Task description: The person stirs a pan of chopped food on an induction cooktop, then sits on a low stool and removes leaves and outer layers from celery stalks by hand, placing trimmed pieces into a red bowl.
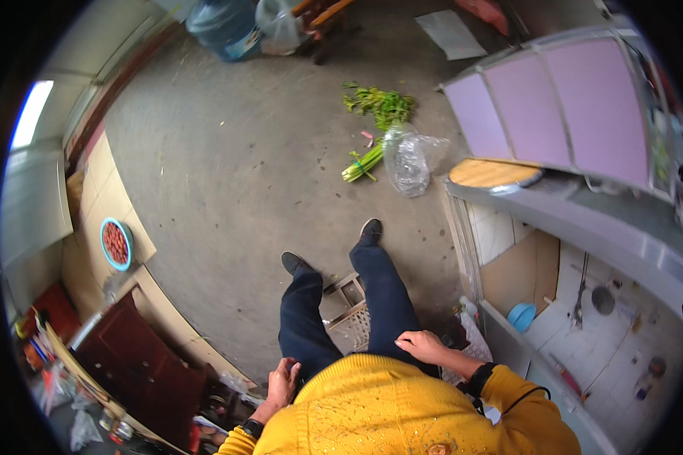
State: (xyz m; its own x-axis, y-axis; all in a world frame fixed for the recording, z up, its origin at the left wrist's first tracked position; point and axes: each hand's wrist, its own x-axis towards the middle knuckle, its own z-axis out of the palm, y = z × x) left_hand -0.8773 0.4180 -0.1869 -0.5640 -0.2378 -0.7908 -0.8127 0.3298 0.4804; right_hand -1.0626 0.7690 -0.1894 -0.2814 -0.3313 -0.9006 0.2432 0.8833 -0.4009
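My left hand (283,381) hangs beside my left thigh with its fingers curled; a small bluish spot shows at the fingertips, too small to tell what it is. On my right thigh rests my right hand (424,347), fingers curled in and nothing visible in it. Between my legs, clad in dark trousers (384,301), part of a low chair with a woven panel (356,324) shows. Ahead on the concrete floor lies a bunch of celery (364,165), tied near its base, its leaves spread away from me. A clear plastic bag (407,165) partly covers its stalks.
At right stand a counter (603,216) with a round wooden board (492,172) and a lilac-panelled rack (555,108). A blue-rimmed basin of reddish items (115,243) sits at left, near a dark red cabinet (142,364). A water jug (225,28) stands at the far side.
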